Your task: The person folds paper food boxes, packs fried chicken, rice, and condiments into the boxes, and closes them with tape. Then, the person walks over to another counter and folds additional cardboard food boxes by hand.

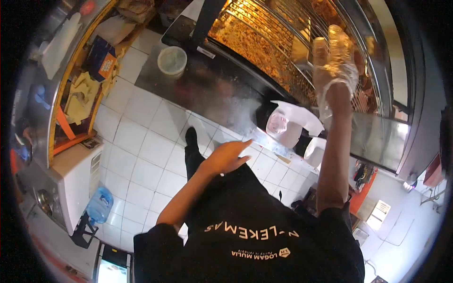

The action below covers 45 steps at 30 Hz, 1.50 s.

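My right hand (334, 70), in a clear plastic glove, reaches into a lit glass food warmer (377, 52). Its fingers stretch forward, somewhat apart, over the wire rack (264, 21), and I see nothing held in them. Beneath the rack lies a layer of golden-brown crumbs (250, 40). Bare and low in front of my body, my left hand (226, 158) has its fingers extended and its thumb apart, holding nothing. Closest to it, at the counter's edge, stands an open white paper box (302, 118) with a pinkish printed part (277, 121).
A round translucent tub (172, 61) sits on the metal counter (207, 94). To the left are a shelf unit (78, 94) with a dark box (100, 59), and a blue water bottle (100, 205) on a stand. White tiles (137, 146) cover the floor.
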{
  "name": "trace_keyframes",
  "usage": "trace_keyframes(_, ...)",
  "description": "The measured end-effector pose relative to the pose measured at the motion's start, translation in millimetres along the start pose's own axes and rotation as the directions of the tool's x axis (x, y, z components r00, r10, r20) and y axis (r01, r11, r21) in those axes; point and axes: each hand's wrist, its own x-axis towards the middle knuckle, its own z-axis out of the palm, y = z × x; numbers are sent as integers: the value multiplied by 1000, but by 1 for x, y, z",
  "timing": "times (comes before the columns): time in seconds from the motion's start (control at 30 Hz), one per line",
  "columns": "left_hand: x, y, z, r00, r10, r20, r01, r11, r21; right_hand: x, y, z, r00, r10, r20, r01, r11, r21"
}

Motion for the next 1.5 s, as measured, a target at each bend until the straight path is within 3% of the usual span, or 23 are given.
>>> trace_keyframes(0.1,-53,-61,6,985,-125,-122,116,990,-77,51,31,8,1000,30,6,-31,999,31)
trace_keyframes(0.17,-78,-69,-9,927,-374,-28,367,921,-128,89,52,13,999,50,18,-51,997,53)
trace_keyframes(0.27,-88,-74,-19,881,-469,-55,456,875,-163,139,81,25,994,87,59,-92,992,81)
trace_keyframes(0.5,-63,-77,-16,856,-474,-204,367,837,-407,208,134,35,970,189,152,-216,959,182)
trace_keyframes(0.7,-59,-86,-24,843,-481,-239,334,818,-468,206,161,22,951,274,142,-304,909,285)
trace_keyframes(1.0,-74,-110,-24,812,-518,-268,384,821,-423,107,179,-6,887,458,-56,-347,741,576)
trace_keyframes(1.2,-71,-103,-22,818,-546,-182,433,793,-429,113,204,-5,856,516,37,-362,547,755)
trace_keyframes(1.5,-83,-121,-27,811,-560,-168,483,804,-347,117,253,-3,889,447,102,-305,410,859)
